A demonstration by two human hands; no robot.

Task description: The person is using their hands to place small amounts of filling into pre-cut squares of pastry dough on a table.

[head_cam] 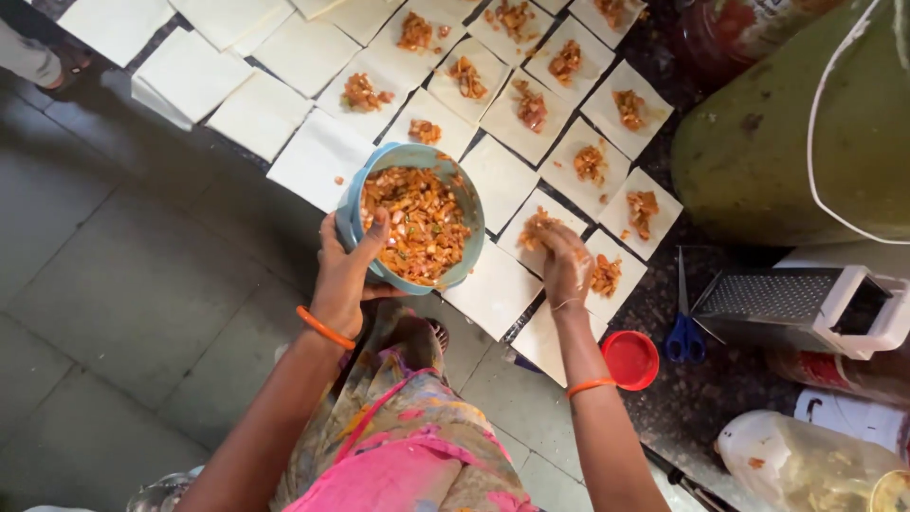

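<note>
Fingers of the left hand (346, 270) wrap the near rim of the blue bowl (410, 213), thumb hooked inside, so it stays up over the worktop (701, 398) and tips toward the right hand (561, 256). That grip is pinched shut on a bit of chopped filling (536, 228), right above a square dough sheet (545, 232). Rows of filled sheets (569, 123) run far and right; the sheet has no long side.
</note>
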